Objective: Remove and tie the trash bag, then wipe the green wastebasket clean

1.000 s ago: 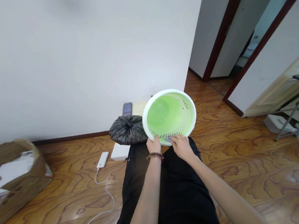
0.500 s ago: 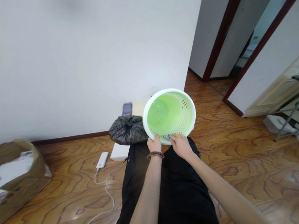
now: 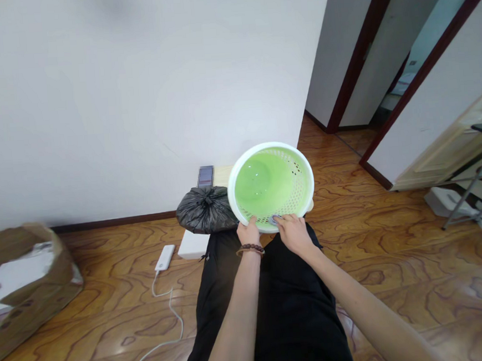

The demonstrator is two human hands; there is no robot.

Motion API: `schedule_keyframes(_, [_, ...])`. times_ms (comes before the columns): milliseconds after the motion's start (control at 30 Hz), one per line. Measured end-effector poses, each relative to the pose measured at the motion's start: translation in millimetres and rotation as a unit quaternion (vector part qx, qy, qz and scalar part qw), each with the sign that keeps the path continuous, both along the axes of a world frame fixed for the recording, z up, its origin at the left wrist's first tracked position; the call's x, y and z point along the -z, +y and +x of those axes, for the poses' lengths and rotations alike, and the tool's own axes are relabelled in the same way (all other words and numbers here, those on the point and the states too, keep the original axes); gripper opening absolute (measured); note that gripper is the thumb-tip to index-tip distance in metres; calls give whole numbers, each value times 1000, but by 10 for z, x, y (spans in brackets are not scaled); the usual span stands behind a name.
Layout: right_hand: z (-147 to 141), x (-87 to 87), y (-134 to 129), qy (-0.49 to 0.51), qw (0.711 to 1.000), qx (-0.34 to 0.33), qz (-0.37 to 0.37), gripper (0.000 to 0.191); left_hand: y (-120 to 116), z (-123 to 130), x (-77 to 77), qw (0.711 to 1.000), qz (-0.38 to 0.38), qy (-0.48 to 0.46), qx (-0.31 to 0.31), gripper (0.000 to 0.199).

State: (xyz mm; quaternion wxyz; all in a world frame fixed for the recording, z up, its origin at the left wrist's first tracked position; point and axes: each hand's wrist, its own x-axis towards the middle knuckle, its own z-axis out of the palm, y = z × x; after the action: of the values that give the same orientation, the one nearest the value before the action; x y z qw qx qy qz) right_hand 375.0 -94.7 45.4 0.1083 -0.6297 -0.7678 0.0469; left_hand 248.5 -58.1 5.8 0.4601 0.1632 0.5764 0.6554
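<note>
A green basket (image 3: 266, 184) with a white rim and perforated sides is tilted above my lap, its opening towards me. My left hand (image 3: 248, 234) grips the near rim, thumb inside and fingers hidden beneath. Beside it on the right, my right hand (image 3: 294, 232) is closed on a small greyish cloth (image 3: 273, 220), pressed against the holes inside the near rim. To the left of the basket lies a knotted black plastic bag (image 3: 207, 210).
An open cardboard box (image 3: 61, 261) with papers stands at the left. A white power strip (image 3: 165, 257) with a cable lies on the wooden floor, near a white box (image 3: 193, 245). A phone (image 3: 205, 176) is by the wall. A metal-legged stool (image 3: 480, 175) stands right.
The basket has shifted very slightly left. My right hand and the cloth have moved a little to the right along its near rim, while my left hand keeps its hold.
</note>
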Motion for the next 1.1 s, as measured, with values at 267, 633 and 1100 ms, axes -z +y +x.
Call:
schedule_keyframes(267, [141, -37, 48, -35, 999, 30, 25, 38, -1, 32, -21, 1000, -18, -13, 10, 28])
schedule_keyframes(633, [228, -126, 58, -84, 995, 47, 31, 41, -35, 6, -92, 997, -20, -76, 6, 30])
schedule_keyframes(1100, [44, -4, -19, -80, 993, -78, 48, 37, -17, -87, -198, 996, -7, -14, 83, 24])
